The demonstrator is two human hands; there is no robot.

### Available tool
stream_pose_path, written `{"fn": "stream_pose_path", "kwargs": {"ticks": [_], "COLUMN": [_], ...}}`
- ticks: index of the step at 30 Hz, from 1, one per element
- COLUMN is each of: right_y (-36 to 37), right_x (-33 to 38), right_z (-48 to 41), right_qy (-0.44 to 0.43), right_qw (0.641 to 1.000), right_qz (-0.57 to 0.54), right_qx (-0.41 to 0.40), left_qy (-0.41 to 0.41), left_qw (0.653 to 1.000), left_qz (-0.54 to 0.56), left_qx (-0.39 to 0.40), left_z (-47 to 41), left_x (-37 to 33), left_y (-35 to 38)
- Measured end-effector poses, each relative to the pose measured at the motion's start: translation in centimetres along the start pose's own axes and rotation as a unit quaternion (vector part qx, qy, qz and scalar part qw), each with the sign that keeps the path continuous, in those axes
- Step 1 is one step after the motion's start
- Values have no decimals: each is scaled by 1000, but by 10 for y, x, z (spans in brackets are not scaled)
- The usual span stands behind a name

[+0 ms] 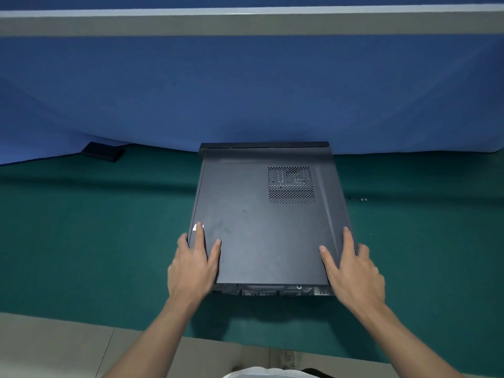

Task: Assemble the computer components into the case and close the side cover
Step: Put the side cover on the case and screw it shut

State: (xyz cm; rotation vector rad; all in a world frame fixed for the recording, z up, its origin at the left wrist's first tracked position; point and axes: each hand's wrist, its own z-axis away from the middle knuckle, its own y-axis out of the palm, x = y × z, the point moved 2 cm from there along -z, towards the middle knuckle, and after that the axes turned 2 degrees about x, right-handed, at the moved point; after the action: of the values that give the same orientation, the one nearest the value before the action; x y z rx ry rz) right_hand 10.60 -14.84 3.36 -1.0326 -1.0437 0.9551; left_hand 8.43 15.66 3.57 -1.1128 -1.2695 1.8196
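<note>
Computer case (267, 219) lies flat on the green mat (81, 227), side cover (259, 236) uppermost and seated on the case, rear ports (272, 291) facing the person.

Left hand (195, 264): on the case's near-left corner, thumb and forefinger stretched flat on the cover, outer fingers over the left edge.

Right hand (350, 271): mirrored on the near-right corner, thumb and forefinger flat on the cover, remaining fingers over the right edge.

Hands well apart, the case's near end between them; fingers straight and pressing, not curled (how far the outer fingers reach down the sides cannot be told).

Vent grille (291, 184) sits in the cover's far-right part, beyond both hands.

Two small screws (363, 199) lie on the mat just right of the case.

A small black object (103, 151) lies far left of the case, at the foot of the blue cloth (245, 91) that hangs behind the case's far end.
</note>
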Motion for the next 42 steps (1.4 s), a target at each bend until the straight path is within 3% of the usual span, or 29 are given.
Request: {"fn": "stream_pose_path", "kwargs": {"ticks": [6, 12, 17, 25, 28, 30, 32, 37, 42], "right_y": [17, 19, 20, 24, 19, 14, 11, 15, 22], "right_x": [-23, -33, -32, -32, -31, -24, -6, 61, 81], "right_z": [38, 40, 42, 44, 50, 53, 58, 65, 63], "right_qy": [-41, -71, -30, 5, -45, -110, -197, -369, -387], "right_qw": [972, 969, 959, 951, 963, 975, 959, 916, 912], "right_qz": [-231, -235, -280, -307, -261, -151, -69, 9, 50], "right_qx": [-6, 13, -18, -37, -39, -121, -190, -159, -128], "left_qy": [34, 75, 65, 47, 63, 86, 116, 197, 222], "left_qw": [992, 988, 975, 966, 967, 963, 960, 958, 951], "left_qz": [118, 128, 213, 249, 241, 249, 247, 174, 176], "left_qx": [42, 31, -5, -44, -49, -56, -66, -112, -127], "left_z": [41, 48, 47, 44, 45, 47, 50, 51, 48], "left_x": [34, 43, 45, 45, 45, 48, 54, 67, 69], "left_y": [3, 0, 1, 3, -2, -4, -3, -3, -2]}}
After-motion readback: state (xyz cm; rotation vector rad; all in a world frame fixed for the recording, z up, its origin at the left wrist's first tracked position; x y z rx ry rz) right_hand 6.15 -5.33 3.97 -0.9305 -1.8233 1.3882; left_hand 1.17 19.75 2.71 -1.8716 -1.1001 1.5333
